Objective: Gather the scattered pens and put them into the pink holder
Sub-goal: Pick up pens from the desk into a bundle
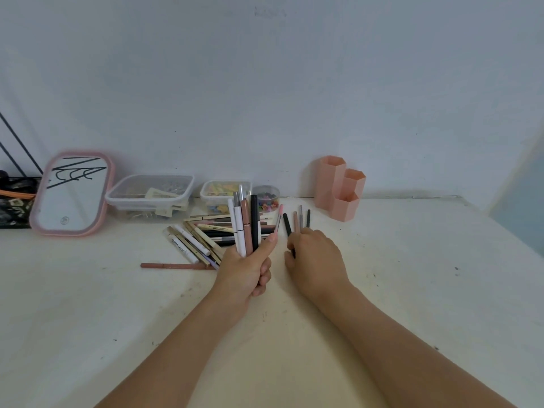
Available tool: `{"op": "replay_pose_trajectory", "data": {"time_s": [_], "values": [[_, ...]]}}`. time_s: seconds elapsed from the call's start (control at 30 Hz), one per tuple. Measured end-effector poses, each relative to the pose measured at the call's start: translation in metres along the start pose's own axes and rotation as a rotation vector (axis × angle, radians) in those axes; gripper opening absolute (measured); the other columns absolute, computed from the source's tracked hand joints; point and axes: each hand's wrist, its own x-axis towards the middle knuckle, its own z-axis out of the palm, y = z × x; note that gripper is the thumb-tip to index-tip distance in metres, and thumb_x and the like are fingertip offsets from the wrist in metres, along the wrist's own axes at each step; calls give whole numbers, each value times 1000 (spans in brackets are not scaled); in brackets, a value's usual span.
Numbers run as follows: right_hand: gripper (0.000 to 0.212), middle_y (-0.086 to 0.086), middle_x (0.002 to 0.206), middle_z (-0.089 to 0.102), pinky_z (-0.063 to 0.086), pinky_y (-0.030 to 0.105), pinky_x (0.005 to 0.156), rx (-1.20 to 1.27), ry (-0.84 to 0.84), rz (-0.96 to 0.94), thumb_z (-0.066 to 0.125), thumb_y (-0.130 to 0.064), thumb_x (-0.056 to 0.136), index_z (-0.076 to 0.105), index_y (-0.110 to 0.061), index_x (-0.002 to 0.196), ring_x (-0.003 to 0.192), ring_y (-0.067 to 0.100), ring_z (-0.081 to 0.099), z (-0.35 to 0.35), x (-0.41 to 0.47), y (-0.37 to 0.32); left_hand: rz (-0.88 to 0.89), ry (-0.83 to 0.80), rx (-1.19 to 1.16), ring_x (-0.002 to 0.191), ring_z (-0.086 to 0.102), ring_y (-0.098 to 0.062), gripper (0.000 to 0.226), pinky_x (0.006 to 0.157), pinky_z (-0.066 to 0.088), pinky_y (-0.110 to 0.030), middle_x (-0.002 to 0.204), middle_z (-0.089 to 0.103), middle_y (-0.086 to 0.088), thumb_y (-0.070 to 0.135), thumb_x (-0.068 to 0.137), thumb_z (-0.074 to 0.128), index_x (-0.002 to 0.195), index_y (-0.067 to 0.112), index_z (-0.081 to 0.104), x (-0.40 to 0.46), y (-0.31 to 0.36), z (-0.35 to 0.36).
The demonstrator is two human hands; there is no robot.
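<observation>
White table (pixel 412 275) | left hand (pixel 245 272) grips upright pen bundle (pixel 244 225) | right hand (pixel 316 260) fingers curled over loose pens (pixel 295 220) | holder (pixel 340 187) far right

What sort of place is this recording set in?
Probably a home desk or vanity against a plain wall: a pink-framed mirror, clear plastic boxes of small items, and a pink holder beside scattered pens.

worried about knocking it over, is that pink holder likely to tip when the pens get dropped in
The pink holder is probably light: it looks like thin plastic and stands empty. Three joined tubes give it a wide foot, so it likely stays up. The tall back tube may still rock if the bundle of pens in the left hand leans outward.
</observation>
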Motion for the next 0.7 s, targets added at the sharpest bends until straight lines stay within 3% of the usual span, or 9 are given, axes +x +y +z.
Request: {"op": "replay_pose_trajectory", "data": {"time_s": [0.2,0.37,0.5,0.6,0.7], "values": [[17,7,83,55,37,32,61,78,-25,179,56,-16,88,46,-12,74,75,27,55,-7,3,3,10,-8,9,40,44,-13,46,35,31,-21,48,47,0,49,80,80,46,27,56,0,-2,-2],[33,1,66,39,20,27,46,118,-20,252,56,-11,84,32,-16,62,55,15,36,-7,7,4,-1,16,6,39,40,-11,44,36,28,-19,49,46,1,50,76,82,50,26,55,1,-1,-1],[18,5,70,60,45,34,53,240,153,282,59,-15,85,56,-10,67,61,23,55,-13,8,15,-19,18,-3,39,38,-10,50,36,28,-19,48,44,2,60,63,83,57,21,51,-1,3,1],[11,-4,67,70,50,22,61,577,441,263,68,-14,86,72,-13,75,62,11,63,-29,7,26,-22,20,-4,39,37,-10,54,36,28,-19,49,43,2,62,57,82,62,19,50,-3,4,1],[7,-3,71,71,57,20,68,1224,514,346,72,-15,92,76,-14,86,63,9,63,-42,14,36,-26,18,-19,40,35,-11,49,36,26,-20,51,41,1,59,60,81,66,19,53,-2,3,0]]}}
